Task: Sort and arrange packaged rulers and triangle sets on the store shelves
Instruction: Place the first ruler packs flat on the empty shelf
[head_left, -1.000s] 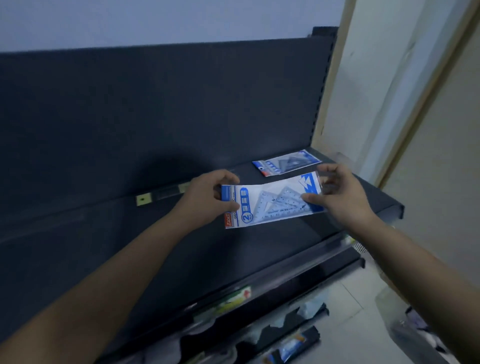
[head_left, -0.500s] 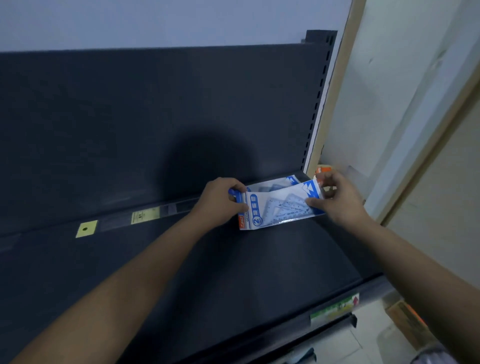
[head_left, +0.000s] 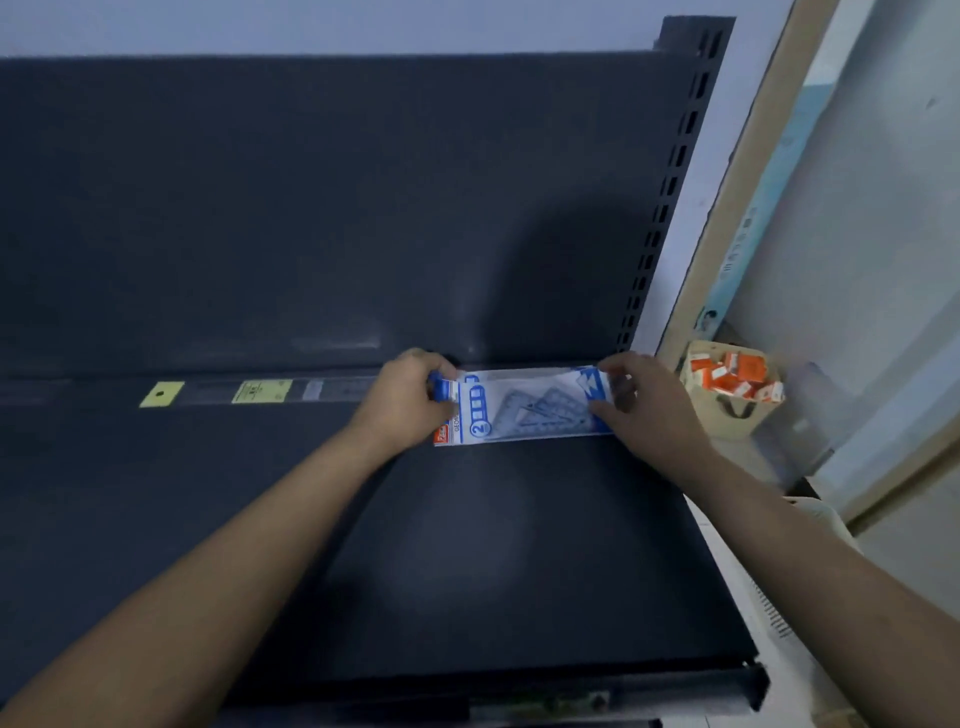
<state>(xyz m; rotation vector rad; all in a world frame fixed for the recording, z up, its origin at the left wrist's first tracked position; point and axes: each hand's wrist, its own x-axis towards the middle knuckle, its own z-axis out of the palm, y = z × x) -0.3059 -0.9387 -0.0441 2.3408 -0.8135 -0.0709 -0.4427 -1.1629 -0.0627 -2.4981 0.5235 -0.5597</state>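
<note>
Laying the triangle packet (head_left: 524, 408) along the back edge of the shelf (head_left: 467, 545)
My left hand (head_left: 410, 400) grips its 9 o'clock end and my right hand (head_left: 644, 410) pinches its 3 o'clock end, toward the shelf's 1 o'clock. Letting go unevenly could leave it skewed, as the film looks slick.

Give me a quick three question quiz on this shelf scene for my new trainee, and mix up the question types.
1. True or false: the left hand and right hand both hold the triangle set pack.
2. Where is the pack? A, front edge of the shelf; B, back of the shelf, toward its right end; C, the floor.
3. Fill in: the bag right of the shelf holds small ____ boxes.
Key: 1 true; 2 B; 3 orange.
</note>
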